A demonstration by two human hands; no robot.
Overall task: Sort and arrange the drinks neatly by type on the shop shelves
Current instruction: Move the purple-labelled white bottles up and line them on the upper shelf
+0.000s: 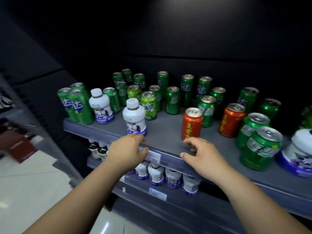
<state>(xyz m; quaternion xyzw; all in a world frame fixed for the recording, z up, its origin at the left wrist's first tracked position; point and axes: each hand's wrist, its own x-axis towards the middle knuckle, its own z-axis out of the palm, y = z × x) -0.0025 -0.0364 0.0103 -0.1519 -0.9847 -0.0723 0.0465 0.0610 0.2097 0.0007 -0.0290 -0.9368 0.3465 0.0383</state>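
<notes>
Left hand (128, 150) and right hand (203, 155) reach forward side by side, palms down, fingers loosely curled, thumbs pointing inward.

white bottle (302, 152) cut by right edge; left fingertips (142, 138) blurred.

The grey shelf (166, 131) before me bears upright green cans (173, 100), two red cans (192, 123) and white bottles (135, 117); the lower shelf (138, 185) bears a row of bottles (156, 173).
</notes>
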